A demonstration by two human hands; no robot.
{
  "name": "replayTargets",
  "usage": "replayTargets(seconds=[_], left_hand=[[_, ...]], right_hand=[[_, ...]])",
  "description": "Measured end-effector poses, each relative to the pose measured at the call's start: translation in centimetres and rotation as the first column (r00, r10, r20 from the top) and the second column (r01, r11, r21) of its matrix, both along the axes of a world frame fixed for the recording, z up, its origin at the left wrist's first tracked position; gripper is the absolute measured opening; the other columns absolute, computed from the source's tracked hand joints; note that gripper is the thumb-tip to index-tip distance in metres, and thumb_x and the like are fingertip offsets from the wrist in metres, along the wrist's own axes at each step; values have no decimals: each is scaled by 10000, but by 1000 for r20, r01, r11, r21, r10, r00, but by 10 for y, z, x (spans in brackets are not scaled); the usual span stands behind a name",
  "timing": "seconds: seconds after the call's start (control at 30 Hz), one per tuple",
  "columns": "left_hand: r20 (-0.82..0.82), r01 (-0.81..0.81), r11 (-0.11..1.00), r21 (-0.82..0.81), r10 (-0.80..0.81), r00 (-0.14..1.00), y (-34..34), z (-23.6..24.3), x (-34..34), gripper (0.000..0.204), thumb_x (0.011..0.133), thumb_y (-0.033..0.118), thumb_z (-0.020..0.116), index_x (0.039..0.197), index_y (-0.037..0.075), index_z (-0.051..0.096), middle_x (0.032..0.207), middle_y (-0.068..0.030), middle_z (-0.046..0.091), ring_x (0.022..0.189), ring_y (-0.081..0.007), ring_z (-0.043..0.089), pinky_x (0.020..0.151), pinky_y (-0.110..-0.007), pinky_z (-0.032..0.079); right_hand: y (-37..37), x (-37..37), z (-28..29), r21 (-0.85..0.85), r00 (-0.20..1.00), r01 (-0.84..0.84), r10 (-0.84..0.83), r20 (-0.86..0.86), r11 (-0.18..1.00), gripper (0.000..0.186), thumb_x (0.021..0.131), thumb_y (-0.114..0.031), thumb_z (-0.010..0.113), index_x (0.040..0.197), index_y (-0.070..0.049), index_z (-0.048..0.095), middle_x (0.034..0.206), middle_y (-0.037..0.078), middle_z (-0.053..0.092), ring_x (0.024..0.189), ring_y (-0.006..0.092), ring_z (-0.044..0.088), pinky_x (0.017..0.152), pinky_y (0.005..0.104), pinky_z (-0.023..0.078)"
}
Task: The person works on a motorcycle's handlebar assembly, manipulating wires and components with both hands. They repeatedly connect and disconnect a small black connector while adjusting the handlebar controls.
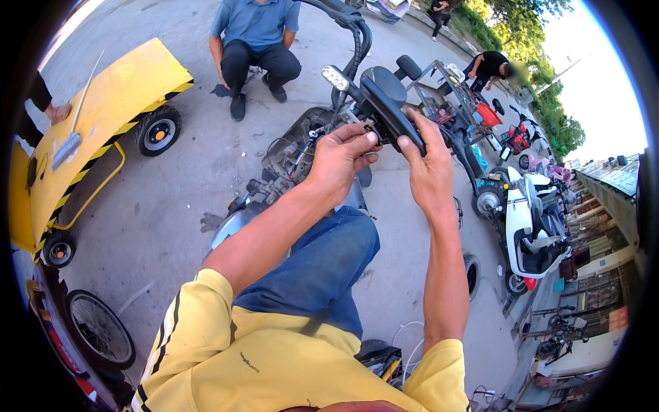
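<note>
A partly stripped scooter stands in front of me with its inner parts and wires exposed. My right hand grips the lower end of a long black plastic housing, thumb on the near face and fingers round the far edge. Close beside that end, my left hand is closed in a pinch. Whatever small dark piece lies at its fingertips is too small to name. A clear-lensed lamp adjoins the housing's upper end, and black handlebar tubing rises beyond it.
A person in a blue shirt squats beyond the scooter. At left is a yellow flatbed cart with a brush on it. A bicycle wheel lies lower left; a white scooter and a loose tyre are at right.
</note>
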State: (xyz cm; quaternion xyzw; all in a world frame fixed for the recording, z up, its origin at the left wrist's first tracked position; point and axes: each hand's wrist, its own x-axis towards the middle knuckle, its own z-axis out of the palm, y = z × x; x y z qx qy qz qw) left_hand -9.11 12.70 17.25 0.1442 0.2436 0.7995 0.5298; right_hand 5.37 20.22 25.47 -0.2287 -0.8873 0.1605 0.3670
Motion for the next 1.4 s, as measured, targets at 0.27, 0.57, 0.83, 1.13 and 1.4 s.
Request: replayTargets(seconds=[0.27,0.57,0.83,1.13,1.4], left_hand=[[-116,-22,1000,7,23,993,0,14,-34,181,990,54,730,1167,45,692,1026,-61,752,940,-160,739,790,-280,603],[-282,-71,997,-40,56,958,24,-6,-63,184,989,46,730,1166,13,694,1026,-74,742,922,-165,735,811,-278,624],[-327,-99,993,-58,75,942,34,-24,-69,213,985,16,722,1183,-31,660,1034,-97,731,921,-184,738,840,-285,648],[-340,-113,991,-69,83,937,29,-33,-65,202,971,14,734,1157,-26,668,1039,-97,731,913,-181,739,832,-289,645],[-414,-131,989,-62,94,906,34,-42,-72,186,967,25,748,1136,-35,695,1039,-96,738,891,-173,739,815,-282,644]], right_hand=[[12,-24,7,-80,999,-41,40,-22,996,415,999,-144,671,1375,26,626,1302,197,678,1184,341,673,1029,390,505],[43,-45,-19,-123,1000,-26,23,-21,992,416,991,-174,685,1361,12,646,1329,205,679,1219,369,666,1035,414,505],[52,-49,-26,-158,999,-13,18,31,987,405,980,-168,694,1339,16,655,1330,206,680,1228,390,659,1038,426,500],[44,-47,-28,-14,995,-15,16,99,1000,430,979,-142,690,1366,33,623,1355,234,658,1250,413,636,1053,444,491],[46,-47,-37,-53,998,-2,6,58,999,436,981,-145,693,1363,50,618,1362,247,652,1263,422,629,1067,446,488]])
